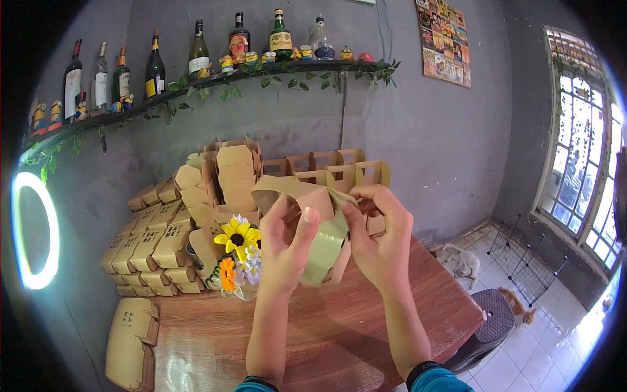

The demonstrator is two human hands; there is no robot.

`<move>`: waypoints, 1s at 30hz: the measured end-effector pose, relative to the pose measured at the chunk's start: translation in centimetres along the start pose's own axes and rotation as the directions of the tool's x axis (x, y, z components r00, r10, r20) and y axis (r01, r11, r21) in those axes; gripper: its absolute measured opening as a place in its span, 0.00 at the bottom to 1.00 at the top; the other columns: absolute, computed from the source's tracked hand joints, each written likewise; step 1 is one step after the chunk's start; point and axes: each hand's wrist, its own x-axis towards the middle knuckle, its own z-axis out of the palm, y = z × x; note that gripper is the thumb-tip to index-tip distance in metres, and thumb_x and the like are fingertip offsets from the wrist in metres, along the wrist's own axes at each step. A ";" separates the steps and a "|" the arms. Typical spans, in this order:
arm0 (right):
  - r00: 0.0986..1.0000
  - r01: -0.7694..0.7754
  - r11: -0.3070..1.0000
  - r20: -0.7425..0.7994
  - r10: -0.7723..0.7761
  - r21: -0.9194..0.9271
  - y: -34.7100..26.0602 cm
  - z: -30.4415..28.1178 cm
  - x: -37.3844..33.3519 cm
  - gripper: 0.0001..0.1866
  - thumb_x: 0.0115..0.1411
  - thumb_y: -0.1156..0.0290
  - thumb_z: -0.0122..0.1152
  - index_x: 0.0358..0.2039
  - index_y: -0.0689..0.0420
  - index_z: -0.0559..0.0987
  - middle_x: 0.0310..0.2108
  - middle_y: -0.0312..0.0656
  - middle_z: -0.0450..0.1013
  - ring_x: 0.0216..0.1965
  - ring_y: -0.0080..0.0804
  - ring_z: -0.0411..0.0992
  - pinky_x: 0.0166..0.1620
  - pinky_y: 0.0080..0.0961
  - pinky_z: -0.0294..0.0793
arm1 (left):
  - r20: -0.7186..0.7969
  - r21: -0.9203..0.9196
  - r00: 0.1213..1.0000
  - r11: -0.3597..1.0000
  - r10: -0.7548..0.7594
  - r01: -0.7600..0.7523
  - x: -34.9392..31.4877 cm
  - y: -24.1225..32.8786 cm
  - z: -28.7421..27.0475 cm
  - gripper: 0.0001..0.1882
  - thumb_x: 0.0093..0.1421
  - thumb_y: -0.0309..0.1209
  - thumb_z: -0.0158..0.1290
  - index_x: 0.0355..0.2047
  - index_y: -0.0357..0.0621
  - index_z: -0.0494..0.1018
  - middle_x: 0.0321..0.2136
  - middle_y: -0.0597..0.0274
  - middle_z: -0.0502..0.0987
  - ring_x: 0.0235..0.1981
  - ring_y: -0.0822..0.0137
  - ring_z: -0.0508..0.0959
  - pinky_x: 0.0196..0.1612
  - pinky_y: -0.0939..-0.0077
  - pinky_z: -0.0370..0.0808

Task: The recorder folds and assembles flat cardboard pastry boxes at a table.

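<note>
Above the table I hold a partly folded brown cardboard box (322,251), its shiny pale-greenish side toward me. My left hand (287,245) grips its left side, with the thumb raised and some fingers hidden behind the card. At the upper right edge, my right hand (384,238) pinches a flap between thumb and fingers. A bunch of artificial flowers (239,243), yellow, orange and white, stands just left of my left hand. Behind the held box are rows of open cardboard carriers (343,173) with handle cut-outs.
Closed brown boxes (149,243) are piled at the left of the wooden table (313,333). Flat card pieces (130,343) lie at its left edge. A stool (486,320), a cat (516,307), a white animal (462,262) and a wire rack (526,261) are at right.
</note>
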 end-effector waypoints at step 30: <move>0.993 0.055 0.994 0.102 -0.065 0.095 -2.5 -1.3 -0.5 0.07 0.55 0.83 0.66 0.34 0.68 0.77 0.34 0.39 0.69 0.34 0.21 0.67 0.39 0.17 0.68 | -0.049 -0.065 0.963 0.961 0.266 -0.268 -1.1 -1.2 -0.3 0.09 0.55 0.23 0.66 0.31 0.33 0.77 0.32 0.62 0.81 0.33 0.77 0.76 0.38 0.80 0.73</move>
